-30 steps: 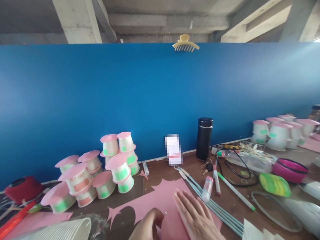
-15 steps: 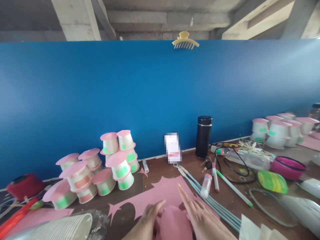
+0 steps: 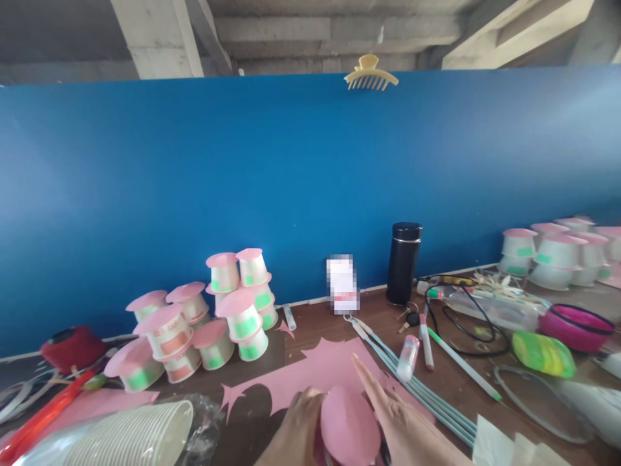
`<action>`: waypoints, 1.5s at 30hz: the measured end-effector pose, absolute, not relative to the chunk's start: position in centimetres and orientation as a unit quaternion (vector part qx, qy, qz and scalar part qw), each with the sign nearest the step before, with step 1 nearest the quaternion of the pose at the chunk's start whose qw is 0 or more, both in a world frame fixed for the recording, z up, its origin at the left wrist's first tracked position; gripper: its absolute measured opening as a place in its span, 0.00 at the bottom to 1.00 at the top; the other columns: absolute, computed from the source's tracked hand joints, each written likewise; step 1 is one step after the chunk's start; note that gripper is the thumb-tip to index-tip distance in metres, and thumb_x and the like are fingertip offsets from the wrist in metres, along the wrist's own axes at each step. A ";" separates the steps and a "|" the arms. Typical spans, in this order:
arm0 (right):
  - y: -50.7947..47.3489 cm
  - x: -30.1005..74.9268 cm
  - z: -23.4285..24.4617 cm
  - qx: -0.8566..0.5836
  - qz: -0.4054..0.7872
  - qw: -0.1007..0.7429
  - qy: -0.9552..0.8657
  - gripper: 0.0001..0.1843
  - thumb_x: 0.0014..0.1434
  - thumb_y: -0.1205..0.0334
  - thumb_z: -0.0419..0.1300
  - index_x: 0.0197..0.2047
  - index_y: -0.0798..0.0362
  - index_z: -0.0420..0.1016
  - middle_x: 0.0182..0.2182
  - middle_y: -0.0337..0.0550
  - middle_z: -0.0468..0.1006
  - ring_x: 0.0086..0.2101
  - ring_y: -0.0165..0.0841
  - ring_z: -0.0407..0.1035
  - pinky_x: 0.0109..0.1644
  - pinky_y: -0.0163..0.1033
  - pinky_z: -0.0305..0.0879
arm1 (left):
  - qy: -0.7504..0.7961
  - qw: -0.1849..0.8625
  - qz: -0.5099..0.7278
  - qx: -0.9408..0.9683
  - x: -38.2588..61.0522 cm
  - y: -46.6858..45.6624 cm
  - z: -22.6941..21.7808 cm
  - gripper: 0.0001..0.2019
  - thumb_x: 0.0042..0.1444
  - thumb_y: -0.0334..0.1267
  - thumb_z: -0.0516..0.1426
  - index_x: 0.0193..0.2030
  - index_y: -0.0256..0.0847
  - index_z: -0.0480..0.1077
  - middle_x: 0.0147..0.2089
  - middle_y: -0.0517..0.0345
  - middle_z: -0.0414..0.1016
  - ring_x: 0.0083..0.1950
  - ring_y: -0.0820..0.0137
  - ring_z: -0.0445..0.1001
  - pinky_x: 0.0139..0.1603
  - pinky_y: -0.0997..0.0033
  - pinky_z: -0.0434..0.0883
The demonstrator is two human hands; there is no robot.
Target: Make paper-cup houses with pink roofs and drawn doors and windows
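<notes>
At the bottom centre, a rounded pink paper disc [image 3: 350,424] is tilted up between my two hands; what lies beneath it is hidden. My left hand [image 3: 295,428] is closed at the disc's left edge, its fingertips partly behind it. On the other side my right hand [image 3: 402,424] holds the right edge, with one long finger stretched forward above the sheet and the others hidden. A small dark thing shows by the right palm, too little of it to name. Behind lies a pink paper sheet [image 3: 315,375] with jagged, curved cut edges.
Paper cups with pink discs [image 3: 242,317] stand stacked at left, and more cups [image 3: 557,252] at right. Nested white cups [image 3: 145,430] lie front left. A black flask [image 3: 404,265], blue-grey straps [image 3: 431,401], a glue bottle [image 3: 408,357] and a pink pouch [image 3: 575,330] occupy the table.
The pink disc has risen and tilted so its face shows more between my hands. My view has swung slightly left, shifting the scene to the right.
</notes>
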State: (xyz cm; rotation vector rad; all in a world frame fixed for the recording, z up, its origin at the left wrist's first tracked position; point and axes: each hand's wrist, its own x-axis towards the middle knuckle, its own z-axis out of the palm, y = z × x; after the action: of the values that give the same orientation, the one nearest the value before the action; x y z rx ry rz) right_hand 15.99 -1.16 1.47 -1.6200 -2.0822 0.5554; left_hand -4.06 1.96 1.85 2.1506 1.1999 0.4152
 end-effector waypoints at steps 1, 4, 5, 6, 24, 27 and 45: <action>-1.2 15.9 1.9 -0.584 0.204 0.233 -0.750 0.59 0.38 0.69 0.64 0.71 0.58 0.42 0.48 0.56 0.78 0.49 0.51 0.72 0.52 0.50 0.67 | 0.467 0.322 0.170 0.806 -4.0 2.0 1.7 0.28 0.39 0.31 0.61 0.52 0.37 0.68 0.52 0.41 0.71 0.53 0.51 0.67 0.57 0.51 0.62; -1.5 15.6 3.4 -0.565 0.236 0.293 -0.734 0.55 0.45 0.65 0.65 0.72 0.55 0.40 0.55 0.56 0.73 0.52 0.48 0.70 0.53 0.48 0.67 | 0.479 0.394 0.234 0.749 -4.2 2.1 1.7 0.32 0.34 0.37 0.66 0.52 0.40 0.70 0.52 0.44 0.72 0.53 0.48 0.67 0.55 0.54 0.64; -1.6 15.5 3.9 -0.559 0.257 0.313 -0.724 0.53 0.49 0.62 0.64 0.72 0.53 0.39 0.56 0.55 0.72 0.52 0.46 0.70 0.52 0.47 0.68 | 0.465 0.435 0.259 0.727 -4.4 2.1 2.0 0.33 0.35 0.39 0.67 0.53 0.41 0.70 0.52 0.45 0.73 0.53 0.49 0.68 0.54 0.56 0.65; -1.6 15.5 4.3 -0.551 0.277 0.329 -0.715 0.52 0.52 0.59 0.63 0.72 0.53 0.37 0.56 0.55 0.73 0.52 0.45 0.70 0.52 0.46 0.69 | 0.441 0.480 0.278 0.706 -4.5 2.1 2.3 0.33 0.37 0.40 0.67 0.54 0.42 0.69 0.52 0.47 0.74 0.52 0.50 0.69 0.53 0.57 0.66; -1.6 15.0 4.3 -0.530 0.355 0.414 -0.649 0.43 0.57 0.44 0.59 0.68 0.52 0.48 0.52 0.54 0.74 0.50 0.42 0.70 0.52 0.49 0.67 | 0.300 0.746 0.361 0.472 -4.3 2.2 4.4 0.28 0.45 0.52 0.65 0.49 0.35 0.74 0.45 0.43 0.78 0.48 0.54 0.74 0.53 0.57 0.66; -1.6 15.3 3.8 -0.554 0.304 0.433 -0.643 0.42 0.57 0.43 0.58 0.68 0.51 0.51 0.55 0.54 0.71 0.53 0.44 0.68 0.54 0.50 0.67 | 0.279 0.764 0.355 0.462 -4.3 2.0 5.0 0.24 0.48 0.48 0.64 0.49 0.34 0.74 0.48 0.42 0.77 0.49 0.55 0.74 0.54 0.56 0.65; -2.4 15.5 5.8 -0.491 0.236 0.421 -0.725 0.31 0.56 0.45 0.61 0.61 0.46 0.67 0.60 0.49 0.69 0.59 0.49 0.62 0.56 0.49 0.68 | 0.319 0.772 0.247 0.492 -4.7 1.3 4.8 0.26 0.46 0.49 0.65 0.49 0.38 0.70 0.46 0.48 0.75 0.43 0.60 0.75 0.47 0.57 0.69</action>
State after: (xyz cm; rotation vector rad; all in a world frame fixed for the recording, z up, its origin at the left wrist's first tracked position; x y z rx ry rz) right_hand 15.50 -2.43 5.81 -1.2308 -1.8175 0.5906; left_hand -4.75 1.30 4.81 1.0670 0.6906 0.5347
